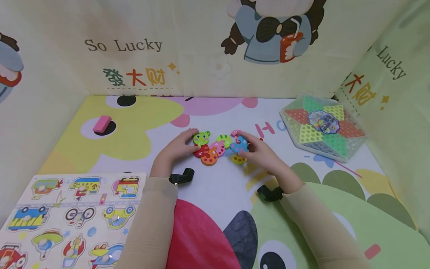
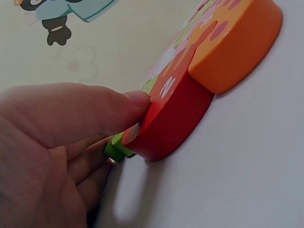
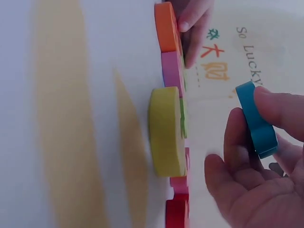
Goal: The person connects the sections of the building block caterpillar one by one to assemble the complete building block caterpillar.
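A wooden caterpillar puzzle of numbered, coloured pieces lies linked in a winding row at mid-table. My left hand (image 1: 175,149) holds its left end, thumb against the red piece (image 2: 173,116) and fingers by the green smiling head piece (image 1: 201,138). Beyond the red one come an orange piece (image 1: 209,157), a pink piece (image 1: 219,148) and a green striped piece (image 1: 224,141). My right hand (image 1: 263,153) pinches a blue puzzle piece (image 3: 256,119) between thumb and fingers, raised off the table in the right wrist view. A yellow piece (image 3: 165,132) lies under it.
A pink block (image 1: 102,124) lies at the back left. At the front left is a vehicle peg board (image 1: 77,220), beside the left forearm. A clear hexagonal box with a coloured board (image 1: 322,127) stands at the back right. Fabric walls enclose the table.
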{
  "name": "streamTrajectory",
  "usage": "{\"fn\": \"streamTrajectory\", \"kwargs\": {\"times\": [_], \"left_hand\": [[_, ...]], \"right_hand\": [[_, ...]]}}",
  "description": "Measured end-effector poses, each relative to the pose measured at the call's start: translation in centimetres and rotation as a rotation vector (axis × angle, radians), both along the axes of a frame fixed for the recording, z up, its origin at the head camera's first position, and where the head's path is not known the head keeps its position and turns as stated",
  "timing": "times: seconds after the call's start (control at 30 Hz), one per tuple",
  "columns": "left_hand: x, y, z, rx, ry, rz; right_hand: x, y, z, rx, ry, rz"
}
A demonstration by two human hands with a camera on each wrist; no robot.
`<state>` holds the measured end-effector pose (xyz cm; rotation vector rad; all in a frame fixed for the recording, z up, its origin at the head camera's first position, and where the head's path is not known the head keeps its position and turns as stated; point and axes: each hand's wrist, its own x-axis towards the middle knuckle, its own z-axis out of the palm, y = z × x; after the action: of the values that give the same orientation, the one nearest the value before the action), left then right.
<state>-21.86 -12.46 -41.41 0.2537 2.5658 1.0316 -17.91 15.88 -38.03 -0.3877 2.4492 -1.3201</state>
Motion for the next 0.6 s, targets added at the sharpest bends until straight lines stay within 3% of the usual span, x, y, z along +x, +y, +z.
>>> {"fn": "streamTrajectory", "kwargs": {"times": [0.13, 0.27, 0.43, 0.6], "left_hand": [[0.0, -0.1, 0.0, 0.003, 0.002, 0.002], [0.0, 0.0, -0.2, 0.004, 0.008, -0.001], [-0.1, 0.0, -0.2, 0.002, 0.011, -0.001], [0.0, -0.1, -0.1, 0.001, 0.010, 0.003]], "right_hand": [[-0.9, -0.8, 0.2, 0.039, 0.038, 0.013], [-1.5, -1.3, 0.0, 0.108, 0.018, 0.029], [-1.8, -1.3, -0.6, 0.206, -0.012, 0.070], [-1.6, -1.3, -0.8, 0.235, -0.013, 0.078]]}}
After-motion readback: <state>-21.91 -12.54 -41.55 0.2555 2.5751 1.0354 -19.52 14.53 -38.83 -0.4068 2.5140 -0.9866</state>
